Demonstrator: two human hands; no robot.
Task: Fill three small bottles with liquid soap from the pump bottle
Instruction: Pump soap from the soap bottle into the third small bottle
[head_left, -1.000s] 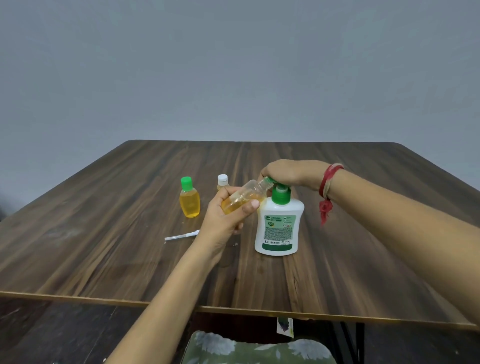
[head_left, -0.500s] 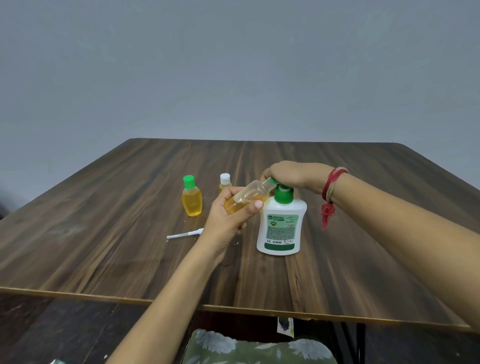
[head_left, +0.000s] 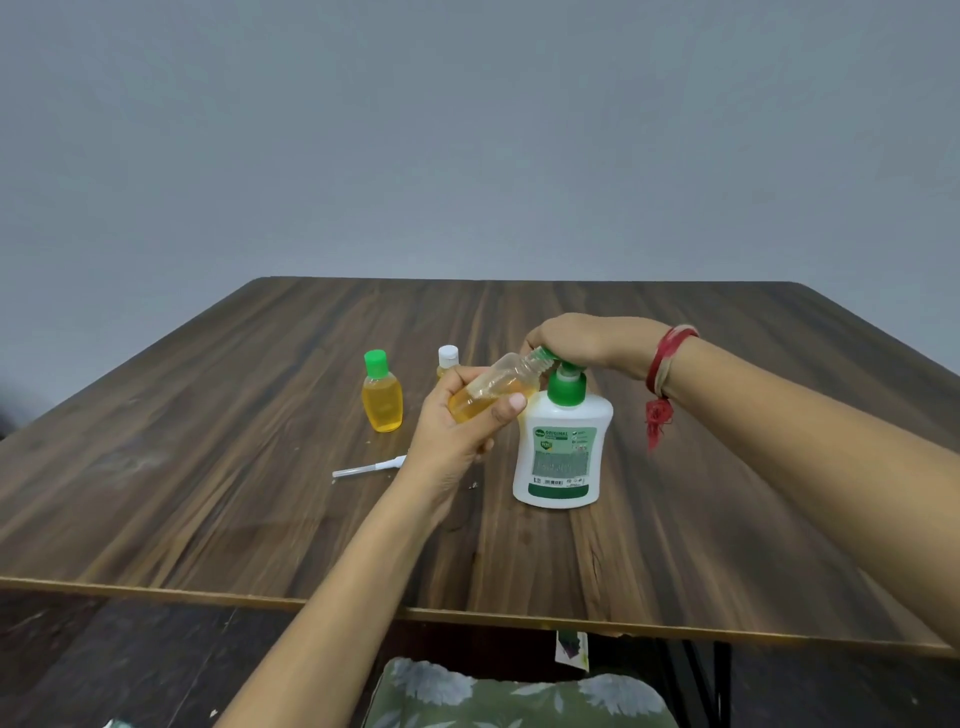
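Observation:
A white pump bottle (head_left: 561, 447) with a green collar stands upright on the wooden table (head_left: 208, 493). My right hand (head_left: 582, 340) covers and presses its green pump head. My left hand (head_left: 457, 431) grips a small clear bottle (head_left: 493, 387), tilted, partly filled with yellow soap, its open neck against the pump spout. A small bottle with a green cap (head_left: 383, 397), full of yellow soap, stands to the left. Behind my left hand a small bottle with a white cap (head_left: 448, 358) is mostly hidden.
A thin white dip tube or stick (head_left: 366, 468) lies on the table left of my left wrist. The table's front edge runs across the lower view, with a floral cushion (head_left: 519, 696) below it. A plain grey wall lies behind.
Both hands stay on the bottles; the pump head has come up a little under my right hand. The view has shifted slightly.

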